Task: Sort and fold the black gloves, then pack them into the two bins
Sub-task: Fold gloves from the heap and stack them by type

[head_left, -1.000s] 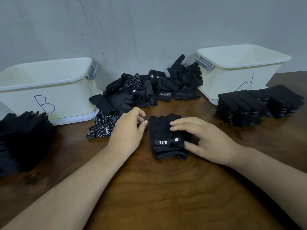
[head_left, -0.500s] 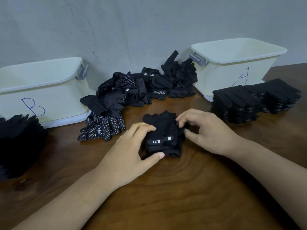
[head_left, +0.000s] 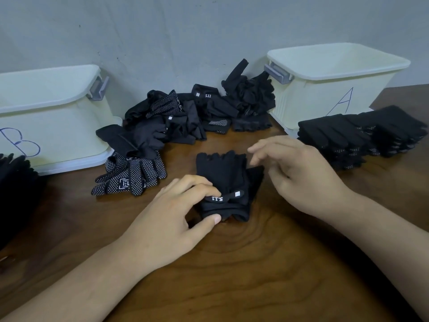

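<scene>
R hand (head_left: 299,173) has lifted off folded glove (head_left: 222,173); fingers loose, holding nothing. L hand (head_left: 171,219) fingers pinch its cuff end on counter (head_left: 255,275). Est.: light, soft, springs open; grip across fold.

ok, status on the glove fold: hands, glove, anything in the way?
Left hand pinches folded glove at strap end. Right hand open beside it. Unsorted pile behind, nothing between hands and glove.

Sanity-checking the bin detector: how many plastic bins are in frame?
2. The bin marked B sits at the far left; the bin marked A sits right rear, behind stacked folded gloves. No others visible.
</scene>
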